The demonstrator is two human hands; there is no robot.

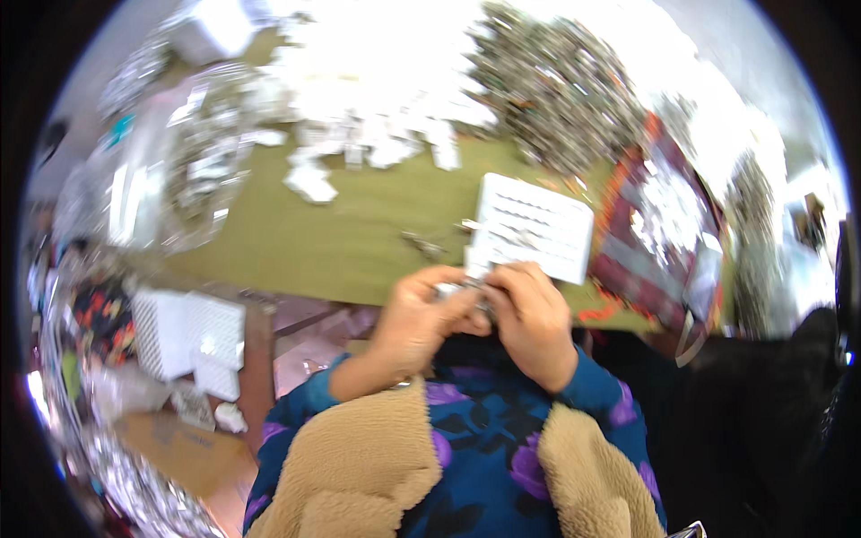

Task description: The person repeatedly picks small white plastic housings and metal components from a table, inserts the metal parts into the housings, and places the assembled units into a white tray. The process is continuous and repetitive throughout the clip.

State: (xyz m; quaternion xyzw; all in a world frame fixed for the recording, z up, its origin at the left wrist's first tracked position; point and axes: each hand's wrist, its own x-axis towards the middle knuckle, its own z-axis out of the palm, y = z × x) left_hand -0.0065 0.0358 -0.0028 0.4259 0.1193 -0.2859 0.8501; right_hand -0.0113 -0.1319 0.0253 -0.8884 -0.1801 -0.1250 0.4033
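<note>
My left hand and my right hand meet at the table's near edge, fingers pinched together. Between their fingertips is a small silvery piece, blurred and mostly covered, so its kind does not show. Just beyond my right hand lies a white card with rows of small dark marks or pieces. Its near left corner comes close to my fingertips. Loose on the cloth, left of the card, is a small metallic piece.
A green cloth covers the table. Many white pieces lie at the back, beside a large heap of metallic pieces. Clear plastic bags lie left; a maroon cloth with orange edging lies right. White sheets sit lower left.
</note>
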